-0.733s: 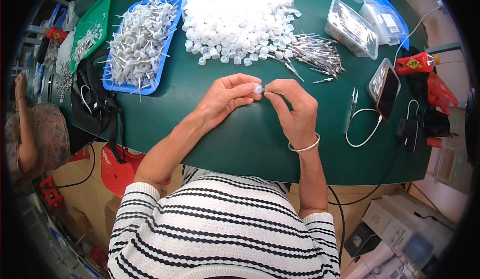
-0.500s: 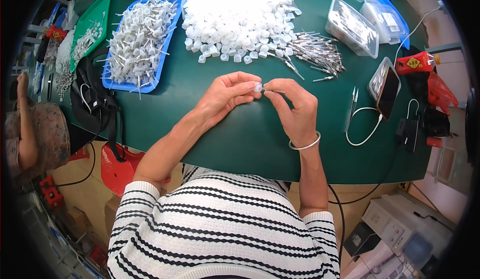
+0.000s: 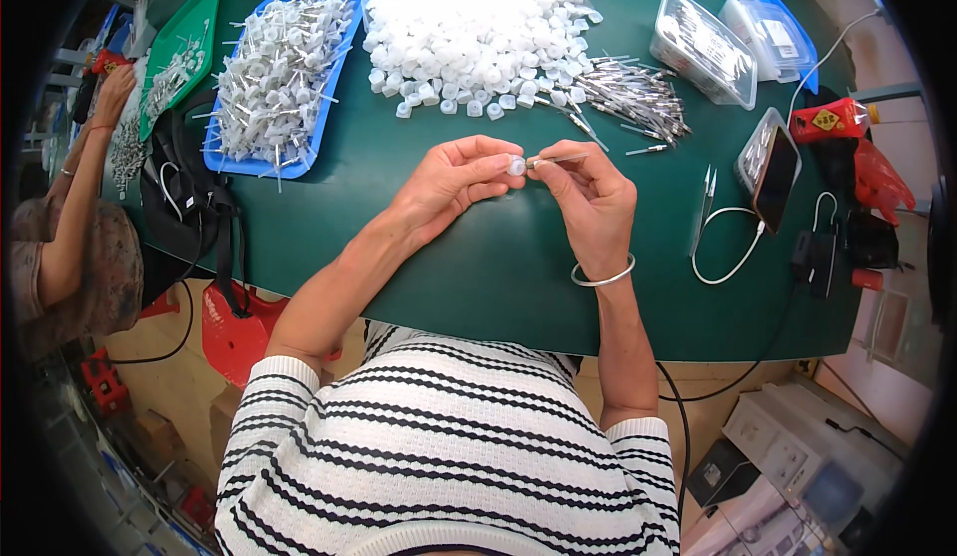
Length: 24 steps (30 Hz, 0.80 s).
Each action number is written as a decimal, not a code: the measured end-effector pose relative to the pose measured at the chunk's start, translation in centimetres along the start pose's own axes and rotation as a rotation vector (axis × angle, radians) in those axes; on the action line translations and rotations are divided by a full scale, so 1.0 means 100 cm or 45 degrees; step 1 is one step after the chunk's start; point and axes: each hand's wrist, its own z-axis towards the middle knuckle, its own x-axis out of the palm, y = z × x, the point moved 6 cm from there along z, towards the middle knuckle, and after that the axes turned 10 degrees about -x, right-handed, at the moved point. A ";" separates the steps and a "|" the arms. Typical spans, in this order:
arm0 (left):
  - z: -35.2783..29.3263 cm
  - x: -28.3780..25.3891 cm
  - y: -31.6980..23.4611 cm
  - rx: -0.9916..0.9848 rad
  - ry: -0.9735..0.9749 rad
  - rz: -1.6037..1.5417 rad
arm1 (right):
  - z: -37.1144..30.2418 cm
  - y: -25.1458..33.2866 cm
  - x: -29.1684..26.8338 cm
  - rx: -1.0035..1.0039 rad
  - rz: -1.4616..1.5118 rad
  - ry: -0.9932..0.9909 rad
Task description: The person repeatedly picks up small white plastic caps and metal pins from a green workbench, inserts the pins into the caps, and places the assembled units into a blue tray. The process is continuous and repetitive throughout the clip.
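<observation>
Between thumb and fingers, my left hand (image 3: pixel 461 177) pinches a small translucent white plastic cap (image 3: pixel 516 165). My right hand (image 3: pixel 594 197), with a bangle on its wrist, is closed on a thin metal pin (image 3: pixel 558 159) whose inner end points at the cap. Both hands are held close together above the green table (image 3: pixel 478 287). Whether the pin's tip touches the cap is too small to tell. Beyond the hands lie a big heap of white caps (image 3: pixel 469 38) and a loose pile of metal pins (image 3: pixel 638 96).
At the left is a blue tray (image 3: pixel 321 138) of caps with pins in them, then a green tray (image 3: pixel 204 28). A black bag (image 3: pixel 179 197) hangs at the table edge. Plastic boxes (image 3: pixel 703 48), tweezers (image 3: pixel 704 207) and a phone (image 3: pixel 775 182) are at the right. A co-worker's arm (image 3: pixel 90 177) shows far left.
My right hand has shifted slightly, and the pin now shows a little apart from my left fingers. The co-worker at the left has reached forward over the table.
</observation>
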 end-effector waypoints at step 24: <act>0.000 0.000 0.001 0.002 -0.026 0.014 | 0.000 -0.009 0.000 0.095 0.160 0.045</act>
